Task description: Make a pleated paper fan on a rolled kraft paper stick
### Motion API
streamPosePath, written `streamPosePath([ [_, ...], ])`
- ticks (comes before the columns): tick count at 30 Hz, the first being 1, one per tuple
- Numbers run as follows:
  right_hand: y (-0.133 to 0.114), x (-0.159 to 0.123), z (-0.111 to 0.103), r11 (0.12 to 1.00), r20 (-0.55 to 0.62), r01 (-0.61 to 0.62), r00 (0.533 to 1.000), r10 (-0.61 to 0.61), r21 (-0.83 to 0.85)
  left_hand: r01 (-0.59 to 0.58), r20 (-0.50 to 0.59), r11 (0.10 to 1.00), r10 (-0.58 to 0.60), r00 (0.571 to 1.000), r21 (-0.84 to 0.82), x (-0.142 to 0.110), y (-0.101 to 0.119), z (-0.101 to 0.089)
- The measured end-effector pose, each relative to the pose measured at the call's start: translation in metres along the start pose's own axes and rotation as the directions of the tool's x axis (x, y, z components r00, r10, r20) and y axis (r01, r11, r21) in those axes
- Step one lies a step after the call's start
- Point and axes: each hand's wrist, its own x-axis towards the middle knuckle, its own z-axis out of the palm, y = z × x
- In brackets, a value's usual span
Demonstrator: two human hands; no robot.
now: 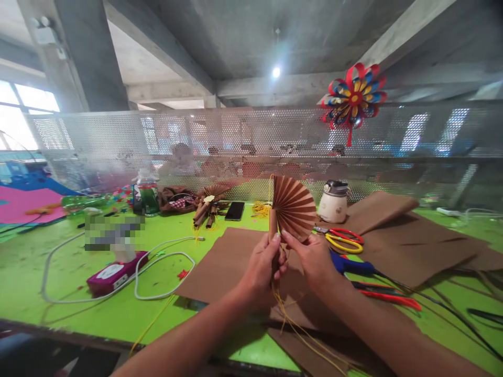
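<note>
My left hand (259,262) is wrapped round a rolled brown paper tube (272,222), held upright. A pleated brown paper fan (296,207) spreads out to the right from the tube's upper part. At the fan's lower edge, the thumb and fingers of my right hand (314,259) are closed on the paper. Yellow string (281,309) hangs below both hands, and a loop of it shows at the fan's top left. My fingers hide the lower part of the tube. Flat brown paper (223,262) lies under my hands on the green table (165,324).
To the right lie scissors (346,242), a blue-handled tool (357,267), red-handled pliers (389,296) and brown sheets (424,246). Behind stand a white jar (333,204) and a phone (234,211). A purple power strip (118,275) with a white cable is left. A perforated screen (243,141) borders the back.
</note>
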Motion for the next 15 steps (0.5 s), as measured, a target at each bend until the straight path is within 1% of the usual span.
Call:
streamPosePath([
  [2, 0.000, -0.002, 0.002, 1.000, 0.008, -0.021, 1.000, 0.021, 0.010, 0.002, -0.011, 0.999, -0.002, 1.000, 0.035, 0.000, -0.002, 0.000],
  [5, 0.004, -0.006, 0.004, 0.995, 0.090, -0.096, 0.992, 0.094, 0.019, -0.004, -0.029, 0.998, 0.006, 1.000, 0.057, 0.001, -0.006, 0.001],
  [7, 0.009, -0.006, 0.004, 0.993, 0.110, -0.120, 0.987, 0.120, -0.011, -0.018, -0.033, 0.999, 0.020, 0.999, 0.050, 0.002, -0.008, 0.002],
  [10, 0.014, -0.003, 0.001, 0.995, 0.055, -0.069, 0.996, 0.073, -0.069, -0.030, -0.008, 0.998, 0.030, 1.000, 0.046, 0.003, -0.009, 0.001],
  [12, 0.015, 0.000, -0.001, 0.996, 0.020, -0.027, 0.999, 0.028, -0.086, -0.009, 0.029, 0.998, 0.007, 1.000, 0.056, 0.004, -0.008, 0.000],
  [14, 0.014, 0.001, -0.004, 0.997, 0.015, 0.006, 1.000, -0.005, -0.080, 0.025, 0.061, 0.997, -0.029, 0.998, 0.070, 0.004, -0.005, -0.002],
  [15, 0.013, 0.001, -0.006, 0.998, 0.035, 0.012, 0.999, -0.010, -0.069, 0.039, 0.073, 0.996, -0.045, 0.996, 0.075, 0.004, -0.004, -0.003],
])
